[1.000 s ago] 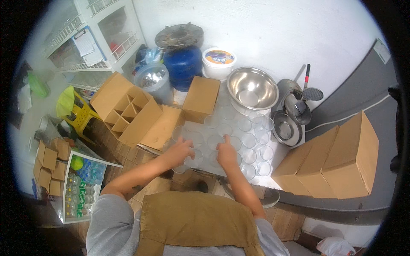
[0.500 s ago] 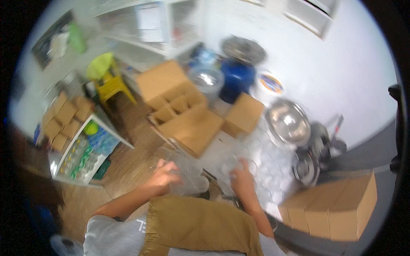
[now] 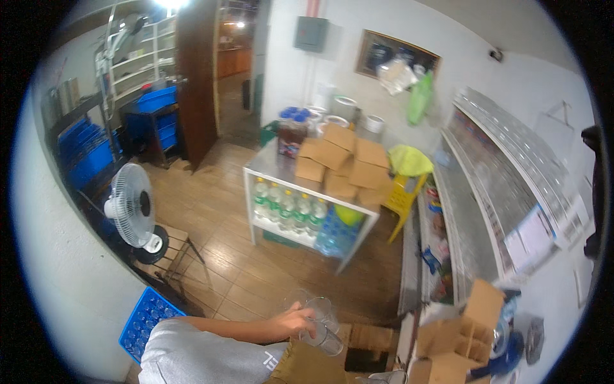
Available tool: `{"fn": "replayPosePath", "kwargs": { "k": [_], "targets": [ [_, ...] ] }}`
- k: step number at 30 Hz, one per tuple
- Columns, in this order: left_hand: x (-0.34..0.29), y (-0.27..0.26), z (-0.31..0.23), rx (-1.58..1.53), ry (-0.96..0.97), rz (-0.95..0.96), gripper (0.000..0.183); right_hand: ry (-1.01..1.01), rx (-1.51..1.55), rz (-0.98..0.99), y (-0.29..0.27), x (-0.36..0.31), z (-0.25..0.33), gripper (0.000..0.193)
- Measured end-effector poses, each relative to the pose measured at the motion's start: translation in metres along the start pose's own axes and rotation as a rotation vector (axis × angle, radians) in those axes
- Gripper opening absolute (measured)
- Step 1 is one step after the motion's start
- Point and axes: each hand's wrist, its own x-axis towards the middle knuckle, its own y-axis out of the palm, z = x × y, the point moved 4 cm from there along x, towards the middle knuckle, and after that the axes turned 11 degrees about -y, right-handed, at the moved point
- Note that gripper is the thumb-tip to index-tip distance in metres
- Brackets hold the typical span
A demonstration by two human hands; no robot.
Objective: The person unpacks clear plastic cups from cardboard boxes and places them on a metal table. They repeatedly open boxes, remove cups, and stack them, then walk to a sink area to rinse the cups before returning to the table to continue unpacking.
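My left hand (image 3: pixel 297 322) is closed around several clear drinking glasses (image 3: pixel 327 342), which bunch together in front of my apron. Some of their rims show above and beyond my fingers. At the lower edge, more clear glass (image 3: pixel 384 377) is cut off by the picture. My right hand is out of view, so what it holds cannot be seen. Close to the held glasses is an open brown carton (image 3: pixel 371 338) with a dark inside. Right of it stands an open cardboard box (image 3: pixel 441 339) with cardboard dividers.
A blue crate (image 3: pixel 142 320) of glasses is beside my left elbow. A white fan (image 3: pixel 131 205) stands on a stool at the left. Ahead is a white-framed table (image 3: pixel 307 174) with cardboard boxes on top and bottles below. White shelving (image 3: pixel 486 211) lines the right wall; a yellow chair (image 3: pixel 404 195) stands near it.
My view has swung left from the worktop with glasses toward the room. My left hand still grips glasses, and my right hand has left the picture.
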Motion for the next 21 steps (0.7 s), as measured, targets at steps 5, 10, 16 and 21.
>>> {"fn": "replayPosePath", "kwargs": {
  "k": [5, 10, 16, 21],
  "targets": [
    [-0.049, -0.085, 0.108, 0.009, -0.159, -0.185, 0.039, 0.087, 0.259, 0.116, 0.076, 0.122, 0.036, 0.05],
    [-0.089, -0.156, 0.188, 0.08, -0.303, -0.339, 0.041, 0.231, 0.755, 0.127, 0.147, 0.242, 0.022, 0.056],
    [-0.112, -0.219, 0.287, 0.034, -0.62, -0.45, 0.039, -0.346, 0.096, 0.263, 0.164, 0.422, 0.205, 0.064],
    [-0.112, -0.296, 0.347, -0.096, -0.988, -0.642, 0.044, -0.757, -0.145, 0.288, 0.192, 0.565, 0.359, 0.028]
  ]
}}
